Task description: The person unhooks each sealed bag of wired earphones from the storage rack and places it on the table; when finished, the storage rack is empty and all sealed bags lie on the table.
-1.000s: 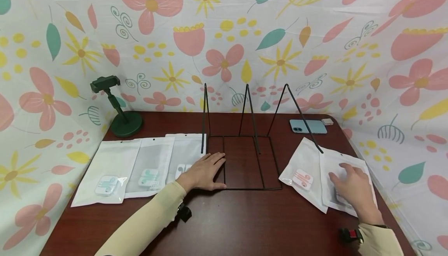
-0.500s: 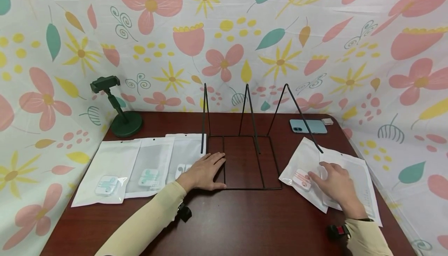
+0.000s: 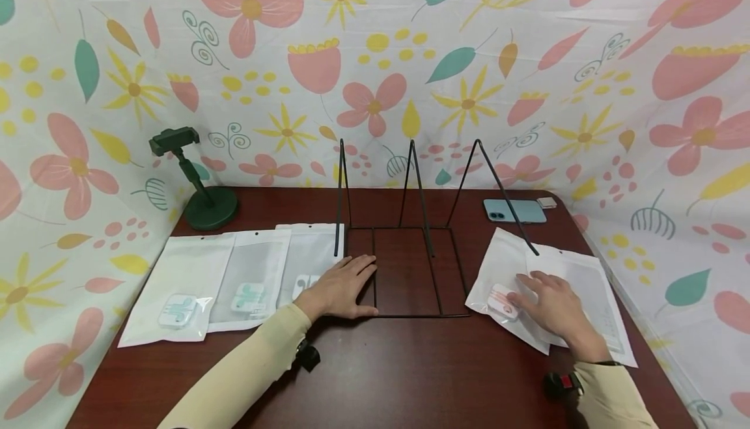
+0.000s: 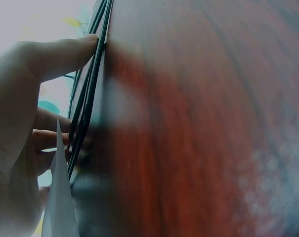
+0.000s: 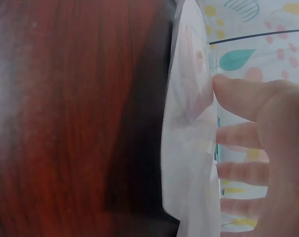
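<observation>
My left hand point(image 3: 342, 291) lies with fingers spread over the left base of a black wire rack point(image 3: 422, 316) that has three upright loops. In the left wrist view its thumb touches the black wires point(image 4: 85, 113). Its wrist lies beside a white zip pouch point(image 3: 316, 243) with earphones inside. My right hand point(image 3: 553, 308) rests with loosely bent fingers across two overlapping white pouches. Its thumb and fingertips touch the left pouch point(image 3: 510, 253), near the red-and-white earphones point(image 3: 500, 302) within. The hand partly covers the right pouch point(image 3: 603, 312); its contents are hidden.
Two more earphone pouches, a white one point(image 3: 193, 266) and a greyer one point(image 3: 258, 263), lie at the left. A green stand point(image 3: 212, 209) is behind them. A light blue phone point(image 3: 530, 211) and a small white object point(image 3: 547, 202) lie at the back right. Patterned cloth surrounds the table.
My right hand has moved left from the right pouch toward the left one's earphones. The right-hand pouches have shifted slightly. My left hand stays on the rack.
</observation>
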Demonstrator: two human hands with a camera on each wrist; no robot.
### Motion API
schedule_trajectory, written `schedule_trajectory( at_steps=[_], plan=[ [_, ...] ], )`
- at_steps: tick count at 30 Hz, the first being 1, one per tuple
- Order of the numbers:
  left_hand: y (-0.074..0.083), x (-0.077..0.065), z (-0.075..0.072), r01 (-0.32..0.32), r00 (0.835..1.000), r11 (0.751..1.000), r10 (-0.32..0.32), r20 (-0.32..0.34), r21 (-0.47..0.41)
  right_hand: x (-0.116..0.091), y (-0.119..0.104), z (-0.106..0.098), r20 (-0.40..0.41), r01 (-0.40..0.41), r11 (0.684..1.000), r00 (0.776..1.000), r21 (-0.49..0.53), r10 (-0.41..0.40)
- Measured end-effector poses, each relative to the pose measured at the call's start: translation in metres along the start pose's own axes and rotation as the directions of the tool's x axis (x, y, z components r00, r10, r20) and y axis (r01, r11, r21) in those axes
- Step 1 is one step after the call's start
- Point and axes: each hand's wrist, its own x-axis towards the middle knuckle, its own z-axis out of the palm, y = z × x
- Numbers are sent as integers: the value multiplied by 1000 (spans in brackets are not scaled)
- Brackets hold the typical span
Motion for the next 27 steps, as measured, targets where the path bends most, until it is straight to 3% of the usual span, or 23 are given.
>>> schedule_trajectory(
  at_steps=[5, 18, 27],
  plan=[
    [0, 0, -1, 3, 1000, 1000, -3, 0, -4, 4, 0, 0, 27, 51, 999, 998, -7, -51],
    [0, -1, -1, -3, 1000, 1000, 3, -7, 0, 16, 2, 0, 205, 37, 999, 978, -1, -36],
    [0, 0, -1, 2, 1000, 1000, -2, -6, -2, 24, 15, 1, 241, 91, 993, 965, 71, -105]
  ],
)
